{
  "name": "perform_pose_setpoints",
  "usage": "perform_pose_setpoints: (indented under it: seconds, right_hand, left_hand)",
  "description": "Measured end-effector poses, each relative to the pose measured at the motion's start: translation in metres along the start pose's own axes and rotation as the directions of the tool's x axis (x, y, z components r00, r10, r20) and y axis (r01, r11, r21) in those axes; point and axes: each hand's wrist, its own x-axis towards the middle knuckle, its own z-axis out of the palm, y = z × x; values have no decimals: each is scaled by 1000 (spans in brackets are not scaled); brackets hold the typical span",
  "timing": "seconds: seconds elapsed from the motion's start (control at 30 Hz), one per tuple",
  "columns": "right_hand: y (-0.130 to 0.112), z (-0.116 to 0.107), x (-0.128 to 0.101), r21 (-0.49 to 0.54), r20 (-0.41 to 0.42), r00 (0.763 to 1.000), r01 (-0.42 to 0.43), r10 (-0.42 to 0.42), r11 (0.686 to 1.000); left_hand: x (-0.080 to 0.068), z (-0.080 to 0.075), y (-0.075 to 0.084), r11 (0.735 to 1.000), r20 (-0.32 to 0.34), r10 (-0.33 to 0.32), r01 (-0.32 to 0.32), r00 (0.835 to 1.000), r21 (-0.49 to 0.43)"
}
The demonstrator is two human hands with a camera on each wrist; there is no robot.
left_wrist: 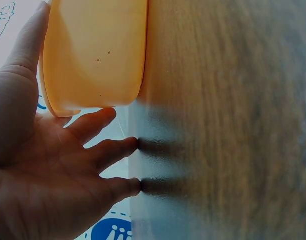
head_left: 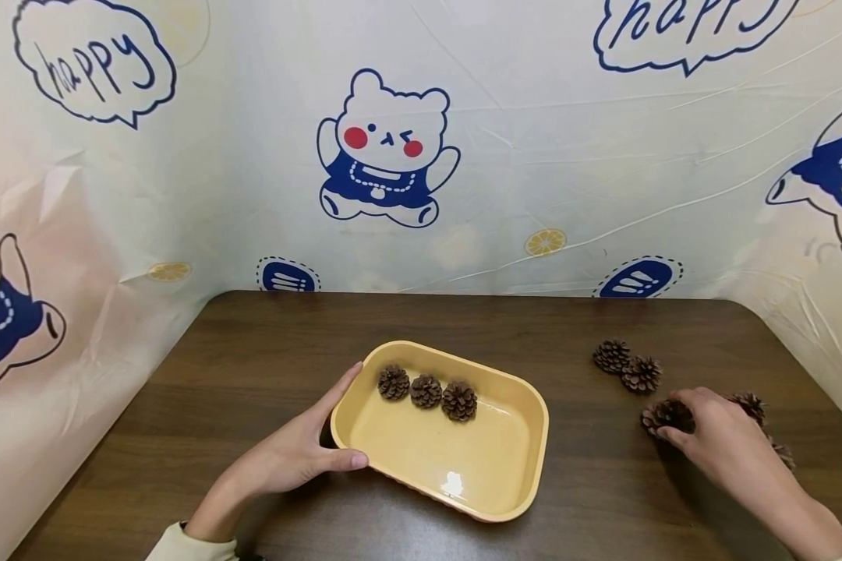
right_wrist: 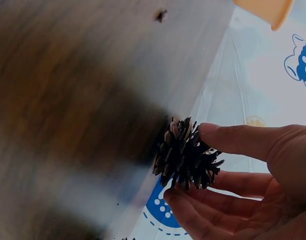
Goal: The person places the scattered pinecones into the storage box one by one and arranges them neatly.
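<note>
My left hand (head_left: 291, 456) lay with straight fingers against the yellow tray (head_left: 512, 460) on the worktop (head_left: 252, 351), which held 3 pinecones (head_left: 426, 390). My right hand (head_left: 719, 436) pinched 1 pinecone (head_left: 663, 415) between thumb and fingers, right of the tray, near 2 loose cones (head_left: 626, 366).

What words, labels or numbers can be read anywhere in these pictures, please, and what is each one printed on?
"happy" in a speech bubble, top left of the printed backdrop.
"happy" in a second speech bubble at top right, its top cut off by the frame.
A bubble fragment in the left wrist view is too partial to read.
The yellow tray and pine cones bear no text.
</note>
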Motion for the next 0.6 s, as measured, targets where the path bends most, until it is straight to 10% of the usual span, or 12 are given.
perform_pose_setpoints:
  seconds: [0.6]
  right_hand:
    - [-16, 0, -7, 12, -100, 993, 61, -59, 998]
  left_hand:
    - [0, 0, -1, 1000, 1, 2, -2, 1000, 1]
